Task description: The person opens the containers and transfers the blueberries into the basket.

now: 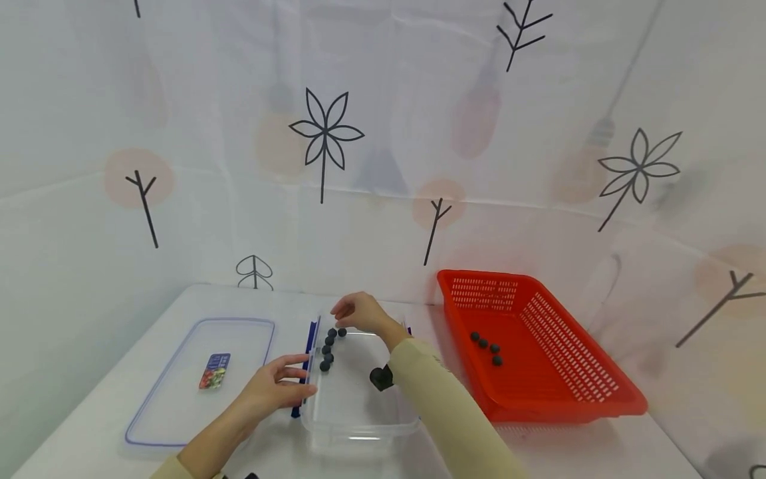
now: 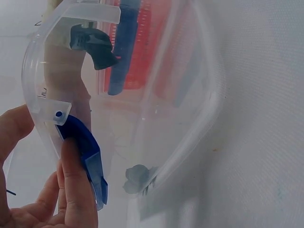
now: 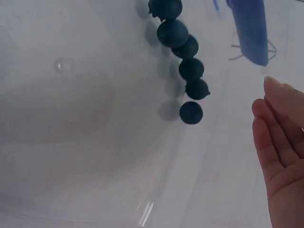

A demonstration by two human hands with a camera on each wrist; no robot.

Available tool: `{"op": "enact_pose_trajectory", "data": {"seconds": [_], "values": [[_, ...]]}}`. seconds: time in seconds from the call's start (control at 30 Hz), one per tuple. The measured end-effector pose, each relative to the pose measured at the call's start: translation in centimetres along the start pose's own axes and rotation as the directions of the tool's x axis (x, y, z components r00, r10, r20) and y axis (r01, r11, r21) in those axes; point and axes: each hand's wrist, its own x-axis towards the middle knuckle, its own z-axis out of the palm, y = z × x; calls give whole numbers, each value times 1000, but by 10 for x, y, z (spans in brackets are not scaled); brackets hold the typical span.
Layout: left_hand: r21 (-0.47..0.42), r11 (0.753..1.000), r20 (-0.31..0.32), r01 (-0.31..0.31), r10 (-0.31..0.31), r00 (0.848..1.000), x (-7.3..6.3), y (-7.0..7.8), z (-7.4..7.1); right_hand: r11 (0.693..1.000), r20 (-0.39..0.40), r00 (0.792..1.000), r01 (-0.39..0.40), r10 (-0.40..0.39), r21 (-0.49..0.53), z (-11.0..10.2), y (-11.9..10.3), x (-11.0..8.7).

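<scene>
A clear plastic box (image 1: pixel 359 426) with blue side latches stands in the middle of the table. Several dark blueberries (image 1: pixel 328 349) form a curved row along its left wall, seen larger as blueberries (image 3: pixel 191 70) in the right wrist view. My left hand (image 1: pixel 278 386) is at the box's left side, thumb and fingers spread; in the left wrist view a finger touches the blue latch (image 2: pixel 83 142). Over the box's far left corner is my right hand (image 1: pixel 362 313), just beyond the row. Its fingers (image 3: pixel 268 142) are loosely bent, with nothing visible between them and the thumb.
A red basket (image 1: pixel 598 406) stands to the right, several more blueberries (image 1: pixel 483 343) lying on its floor. Flat on the left lies a clear lid (image 1: pixel 173 416) with a blue rim and a printed label (image 1: pixel 214 371). A patterned white curtain (image 1: pixel 383 159) hangs behind the table.
</scene>
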Motion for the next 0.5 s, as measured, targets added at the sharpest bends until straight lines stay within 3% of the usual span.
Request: {"op": "enact_pose_trajectory", "data": {"seconds": [0.27,0.5], "values": [[-11,1000,-11,-7,7,1000,3,-2,0,985,1,1000,-22,23,-169,7,11,9],[-22,1000,-14,-3,3,1000,0,0,0,926,57,998,-11,35,-377,14,17,9]]}}
